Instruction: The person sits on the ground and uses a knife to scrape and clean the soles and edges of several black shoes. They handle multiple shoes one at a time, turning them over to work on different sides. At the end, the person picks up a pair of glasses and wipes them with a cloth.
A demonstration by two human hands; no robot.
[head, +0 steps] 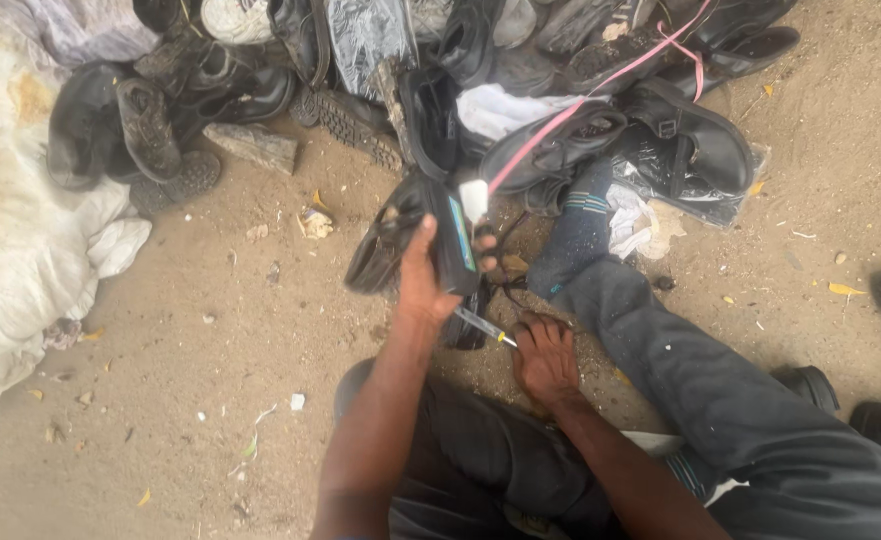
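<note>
Two hands work at mid-frame: the left hand (422, 285) has its grip closed around a black shoe (430, 230) held upright, long axis pointing up-frame toward the shoe pile (520, 90). Just below, the right hand (543, 358) pinches a thin tool (482, 325) lying slantwise.

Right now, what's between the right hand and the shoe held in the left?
Head view: a thin tool with a yellow tip bridges the gap from the right hand toward the black shoe in the left hand; sandy ground lies beneath.
</note>
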